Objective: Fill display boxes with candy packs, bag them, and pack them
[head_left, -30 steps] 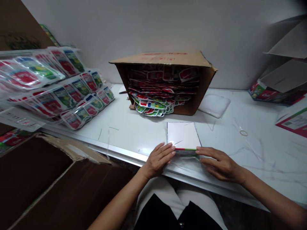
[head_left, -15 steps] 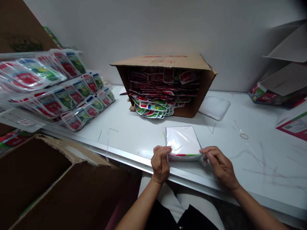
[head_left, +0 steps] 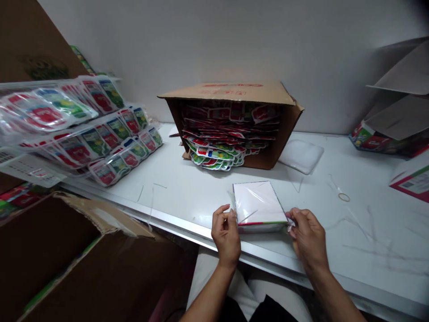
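A flat box with a white top [head_left: 258, 203] and a red and green edge lies near the front of the table, covered in clear plastic wrap. At its near left corner my left hand [head_left: 226, 232] is closed, thumb and fingers pinching the wrap beside the box. My right hand [head_left: 310, 237] pinches a gathered bit of the clear wrap [head_left: 290, 224] at the near right corner. What the inner fingers of both hands do is partly hidden.
Behind the box, a cardboard carton [head_left: 231, 91] lies on its side, full of red and green packets [head_left: 217, 152]. Bagged packets [head_left: 110, 134] are stacked left, above an open carton [head_left: 100, 268]. A clear plastic pack [head_left: 301, 155] and a rubber band [head_left: 343, 197] lie right.
The box appears slightly lower and further right in view. My right hand has turned and closed more tightly on the wrap; my left fingers have lifted off the box's top edge.
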`<action>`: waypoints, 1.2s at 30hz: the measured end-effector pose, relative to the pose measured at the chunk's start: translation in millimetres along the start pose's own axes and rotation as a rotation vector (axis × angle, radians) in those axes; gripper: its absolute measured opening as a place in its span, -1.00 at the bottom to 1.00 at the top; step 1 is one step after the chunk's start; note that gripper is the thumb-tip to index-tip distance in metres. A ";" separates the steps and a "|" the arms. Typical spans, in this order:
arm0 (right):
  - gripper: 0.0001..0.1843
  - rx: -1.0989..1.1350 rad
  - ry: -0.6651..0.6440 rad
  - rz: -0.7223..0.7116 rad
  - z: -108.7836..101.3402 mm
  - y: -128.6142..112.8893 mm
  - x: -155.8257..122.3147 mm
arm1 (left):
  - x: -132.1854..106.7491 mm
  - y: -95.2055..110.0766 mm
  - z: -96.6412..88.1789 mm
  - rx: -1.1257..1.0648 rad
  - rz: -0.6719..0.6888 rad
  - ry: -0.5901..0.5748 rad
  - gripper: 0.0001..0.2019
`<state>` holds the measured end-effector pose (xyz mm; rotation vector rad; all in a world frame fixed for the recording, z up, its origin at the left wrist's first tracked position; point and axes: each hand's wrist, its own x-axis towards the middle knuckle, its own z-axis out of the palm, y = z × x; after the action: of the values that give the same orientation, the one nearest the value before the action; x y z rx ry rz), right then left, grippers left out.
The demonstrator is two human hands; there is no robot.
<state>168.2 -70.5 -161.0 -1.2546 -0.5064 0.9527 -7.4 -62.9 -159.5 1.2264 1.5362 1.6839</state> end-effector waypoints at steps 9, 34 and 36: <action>-0.52 -0.324 -0.307 0.196 -15.2 6.4 25.2 | 14.1 -11.1 -1.0 0.089 -0.336 -0.105 -0.57; -0.16 -1.044 -0.481 -0.277 36.1 -11.1 39.8 | 43.3 1.9 19.4 0.259 -0.259 -0.540 -0.20; -0.16 -0.910 -0.472 -0.113 26.9 -3.0 43.1 | 39.8 -0.7 17.7 0.231 -0.328 -0.557 -0.19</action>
<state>171.5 -19.8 -157.9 -1.7685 -1.4813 0.9473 -9.3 -20.2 -151.1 1.3263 1.4932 0.8765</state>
